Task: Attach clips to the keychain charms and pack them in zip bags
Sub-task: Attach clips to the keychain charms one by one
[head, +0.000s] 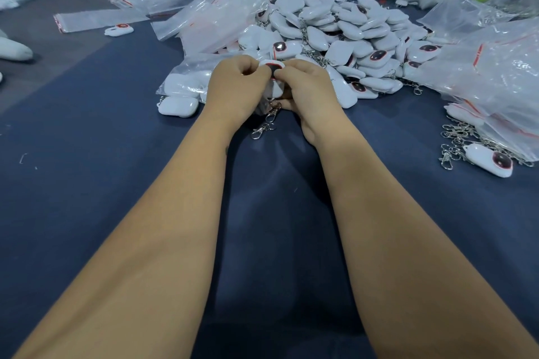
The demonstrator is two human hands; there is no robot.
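Mid-frame: left hand (233, 87) and right hand (306, 90) both pinch one white charm (272, 70), fingers curled; clips (267, 121) dangle below.

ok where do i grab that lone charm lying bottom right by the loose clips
Pinch the charm across its white body from above, behind the dark red-rimmed lens. It lies flat, and its chain trails left, so come from the right.
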